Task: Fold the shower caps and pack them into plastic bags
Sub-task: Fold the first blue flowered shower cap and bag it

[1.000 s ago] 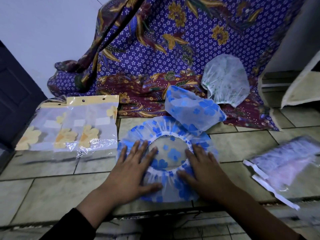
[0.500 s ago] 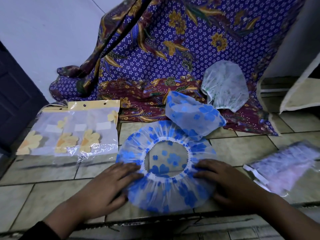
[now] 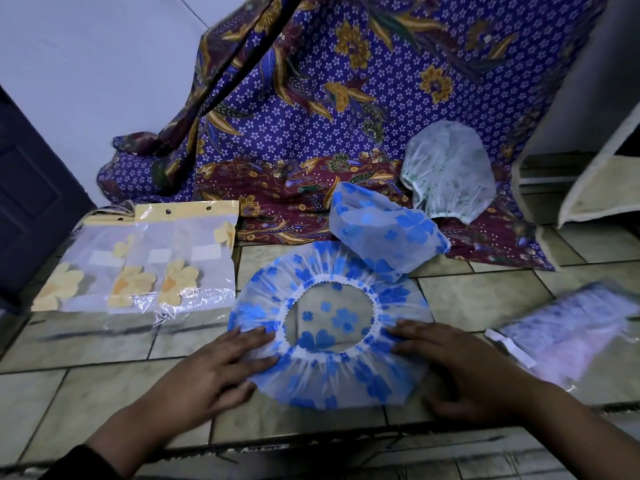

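A clear shower cap with blue flowers (image 3: 329, 375) lies spread flat on the tiled floor, its elastic opening facing up. My left hand (image 3: 214, 368) rests flat on its left rim, fingers together and pressing the plastic. My right hand (image 3: 460, 365) lies flat on its right rim. Behind it sits a second blue-flowered cap (image 3: 384, 233), crumpled, and a green-patterned cap (image 3: 450, 171) rests on the batik cloth. A plastic bag holding a purple cap (image 3: 571, 337) lies at the right.
Clear plastic bags with yellow headers and yellow flowers (image 3: 138, 261) lie at the left. A purple and maroon batik cloth (image 3: 311, 109) drapes behind. A dark door (image 3: 31, 202) stands at the left, a pale shelf unit (image 3: 595, 161) at the right.
Both hands slid outward and toward me, from the cap's middle to its left and right rims. The cap now lies wider and flatter, with its opening uncovered.
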